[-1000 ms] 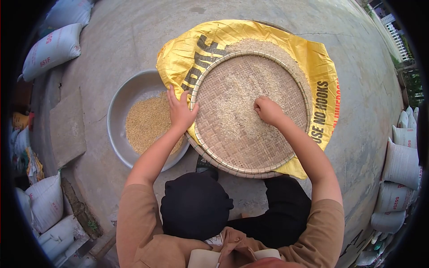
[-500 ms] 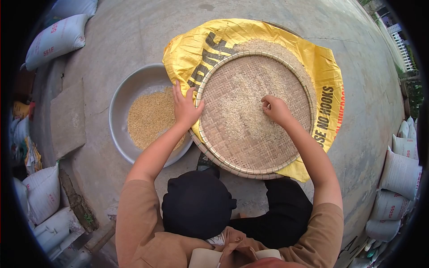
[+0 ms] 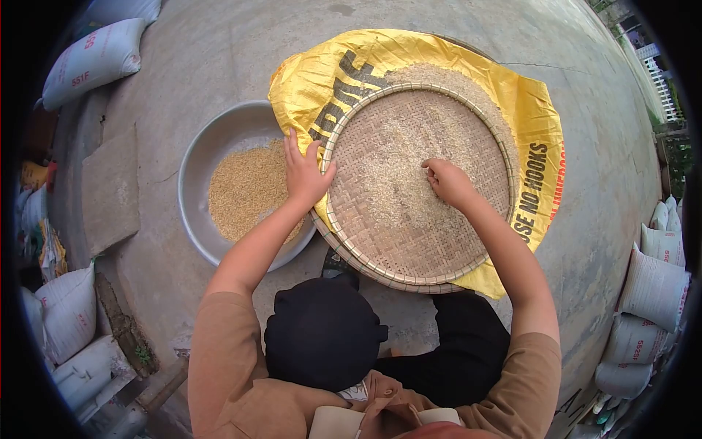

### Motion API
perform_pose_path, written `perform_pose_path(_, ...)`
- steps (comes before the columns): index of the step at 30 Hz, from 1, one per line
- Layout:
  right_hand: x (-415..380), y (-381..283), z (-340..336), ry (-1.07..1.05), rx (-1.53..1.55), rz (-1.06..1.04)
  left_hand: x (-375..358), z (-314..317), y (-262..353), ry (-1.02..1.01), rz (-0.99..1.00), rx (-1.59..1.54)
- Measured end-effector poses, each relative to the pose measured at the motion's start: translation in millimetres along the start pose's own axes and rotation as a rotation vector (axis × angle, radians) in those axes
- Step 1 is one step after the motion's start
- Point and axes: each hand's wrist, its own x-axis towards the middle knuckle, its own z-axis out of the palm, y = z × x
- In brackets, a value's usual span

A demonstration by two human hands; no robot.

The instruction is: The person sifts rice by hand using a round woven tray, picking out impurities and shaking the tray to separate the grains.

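Observation:
A round woven bamboo winnowing tray (image 3: 351,245), with pale husked grain (image 3: 395,183) spread thinly over its middle, lies in front of me. My left hand (image 3: 306,175) rests at the tray's left rim, its fingers stretched out and spread over the edge and the yellow sack (image 3: 292,80). Low over the grain, right of the tray's centre, is my right hand (image 3: 447,181). Its fingers are curled into a pinch, and whatever is between them is too small to make out. More grain lies on the sack beyond the tray's far rim.
A metal basin (image 3: 197,157) holding golden grain (image 3: 245,194) stands left of the tray, partly under the sack's edge. Filled white sacks lie at the far left (image 3: 95,62) and are stacked on the right (image 3: 654,285). A person's dark-capped head (image 3: 322,333) is below.
My right hand has shifted slightly left and down over the grain, its fingers still pinched. My left hand stays at the rim.

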Motion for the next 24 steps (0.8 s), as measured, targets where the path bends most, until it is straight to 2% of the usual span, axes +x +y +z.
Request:
perform_pose_path(7,1,-4,-1,-0.056,-0.053,0.011,0,0,-1,-0.005,0.003,0.012)
perform_pose_path(13,6,-7,-9,-0.052,0.038,0.051,0,-2,0,-0.014,-0.005,0.010)
perform_pose_path(15,11,-20,-17,0.030,0.088,0.098,1,-2,-1,-0.016,-0.013,0.008)
perform_pose_path(17,18,-67,-38,0.024,0.491,0.104,1,-1,1,-0.026,-0.016,0.006)
perform_pose_path(19,21,-110,-48,0.013,1.113,-0.022,1,-2,1,-0.021,-0.012,0.021)
perform_pose_path(20,22,-123,-52,0.016,1.121,-0.019,0,-2,0,-0.026,-0.008,0.026)
perform_pose_path(22,22,-138,-58,0.039,1.255,-0.148,0,-1,1,0.002,0.004,0.004)
perform_pose_path(23,22,-130,-56,0.064,1.126,-0.146,1,-1,1,0.004,0.014,0.005)
perform_pose_path(24,23,-117,-50,0.073,1.126,-0.150,1,-2,2,-0.007,0.001,0.007)
